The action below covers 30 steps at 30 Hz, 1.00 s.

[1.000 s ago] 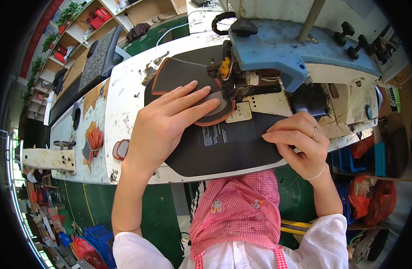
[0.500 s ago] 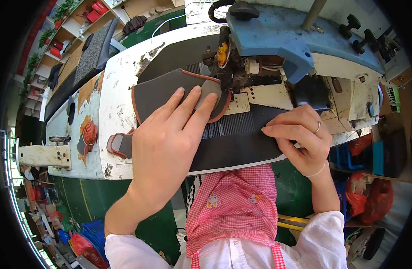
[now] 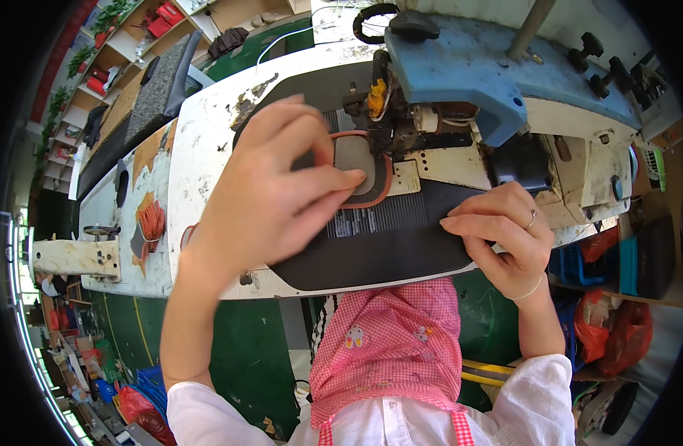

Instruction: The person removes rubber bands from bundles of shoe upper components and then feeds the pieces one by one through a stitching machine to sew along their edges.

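A dark grey fabric piece with red-brown edging (image 3: pixel 379 195) lies by the needle area of a blue sewing machine (image 3: pixel 453 70), a lighter grey oval patch (image 3: pixel 354 157) on top. My left hand (image 3: pixel 263 182), slightly blurred, is bent over this piece and covers its left part. One fingertip presses at the patch's lower edge; the other fingers are curled, closed on the piece. My right hand (image 3: pixel 505 227) rests at the right end of the black work plate (image 3: pixel 386 260), its fingertips pinched together. Whatever they may hold is too small to see.
Left of my left wrist, a second edged piece (image 3: pixel 187 236) peeks out on the white table (image 3: pixel 208 141). Further left lie a bundle of orange-red strips (image 3: pixel 151 221) and a cream machine arm (image 3: pixel 74 257). Blue baskets (image 3: pixel 579 262) and red bags (image 3: pixel 628 331) stand at right.
My left hand has gone from lying flat on the grey piece to a raised, bent pose with curled fingers. The piece's upper edge appears turned. My right hand keeps its place.
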Each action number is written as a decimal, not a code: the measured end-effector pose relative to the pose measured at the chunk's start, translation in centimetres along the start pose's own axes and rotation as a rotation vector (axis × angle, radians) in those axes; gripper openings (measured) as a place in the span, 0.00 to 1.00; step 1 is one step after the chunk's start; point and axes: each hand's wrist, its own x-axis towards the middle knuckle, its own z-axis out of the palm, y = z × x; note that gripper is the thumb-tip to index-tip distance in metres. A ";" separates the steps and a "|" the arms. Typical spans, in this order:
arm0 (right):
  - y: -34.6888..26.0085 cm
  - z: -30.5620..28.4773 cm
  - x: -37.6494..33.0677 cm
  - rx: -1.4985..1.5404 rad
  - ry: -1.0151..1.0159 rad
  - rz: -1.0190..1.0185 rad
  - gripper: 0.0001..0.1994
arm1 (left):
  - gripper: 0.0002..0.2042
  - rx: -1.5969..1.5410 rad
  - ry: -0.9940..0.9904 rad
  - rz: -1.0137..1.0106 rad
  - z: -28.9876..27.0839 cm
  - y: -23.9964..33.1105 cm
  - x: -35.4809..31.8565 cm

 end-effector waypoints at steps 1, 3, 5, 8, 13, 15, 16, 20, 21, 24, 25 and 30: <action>-0.2 0.1 0.1 0.007 0.004 -0.004 0.17 | 0.12 -0.150 0.022 0.099 0.0 -1.3 -0.2; -0.1 0.1 0.0 0.003 0.007 0.001 0.17 | 0.13 -0.279 0.025 0.094 0.6 -2.5 -0.3; 0.0 0.1 0.0 -0.001 0.009 0.006 0.17 | 0.15 -0.425 -0.129 -0.014 0.7 -3.0 -0.5; 0.0 0.1 0.0 -0.006 0.005 0.013 0.17 | 0.16 -0.405 -0.127 0.002 0.8 -2.9 -0.6; -0.1 0.0 0.1 -0.003 0.006 0.005 0.17 | 0.17 -0.374 -0.101 -0.018 1.1 -2.6 -1.1; -0.2 0.0 0.1 -0.001 0.003 0.006 0.17 | 0.18 -0.364 -0.090 -0.033 1.2 -2.4 -1.2; -0.2 0.0 0.1 0.001 0.001 0.012 0.17 | 0.18 -0.360 -0.086 -0.034 1.2 -2.4 -1.3; -0.2 0.1 0.0 0.001 0.002 0.014 0.17 | 0.18 -0.317 -0.057 -0.061 1.5 -1.7 -1.5; -0.2 0.1 0.0 0.000 0.005 0.010 0.17 | 0.18 -0.302 -0.045 -0.084 1.5 -1.5 -1.6; -0.1 0.0 -0.1 0.001 0.008 0.005 0.17 | 0.19 -0.228 -0.024 -0.096 1.6 -0.8 -1.8; -0.1 0.0 -0.1 0.003 0.008 0.004 0.17 | 0.19 -0.228 -0.027 -0.096 1.6 -0.5 -1.8; -0.1 0.1 0.0 0.006 0.013 0.007 0.17 | 0.19 -0.093 0.094 -0.193 2.7 1.4 -2.4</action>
